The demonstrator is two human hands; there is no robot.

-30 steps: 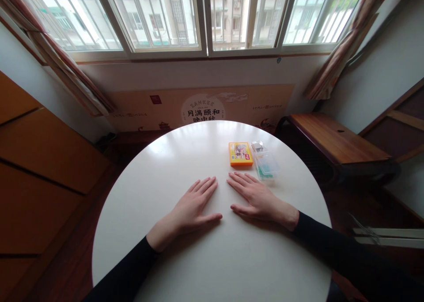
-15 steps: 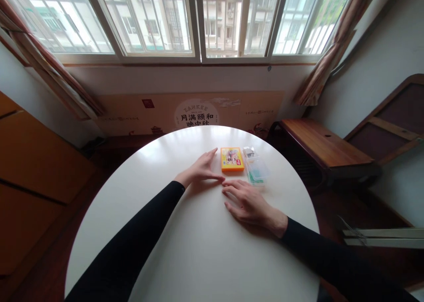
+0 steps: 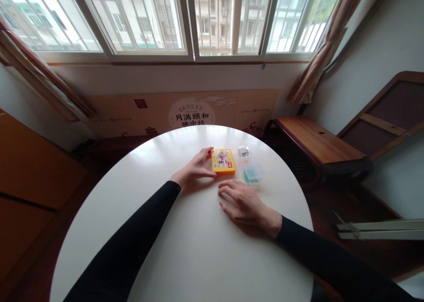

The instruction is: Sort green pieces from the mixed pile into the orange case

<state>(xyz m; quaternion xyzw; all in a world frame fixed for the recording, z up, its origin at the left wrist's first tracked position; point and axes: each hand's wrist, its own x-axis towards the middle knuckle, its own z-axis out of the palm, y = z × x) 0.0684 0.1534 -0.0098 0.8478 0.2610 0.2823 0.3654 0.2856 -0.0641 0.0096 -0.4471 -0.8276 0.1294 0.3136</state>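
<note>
On the white round table lies a flat box with an orange rim and a yellow printed top. My left hand has its thumb and fingers closed around the left side of this box, thumb at the near corner and fingertips at the far one. Nearer to me, my right hand rests on the tabletop, its fingers loosely bent and apart, with nothing in them. Just beyond it stands a clear plastic case with green content. A small clear container with something silvery sits behind that.
A wooden bench-like table stands off to the right. Barred windows with tied curtains rise beyond the table. Below them leans a printed cardboard panel. An orange-brown cabinet is at the left.
My left hand has reached the orange-rimmed box and gripped its left side. The box has turned slightly and moved a little away from the clear case. My right hand barely differs.
</note>
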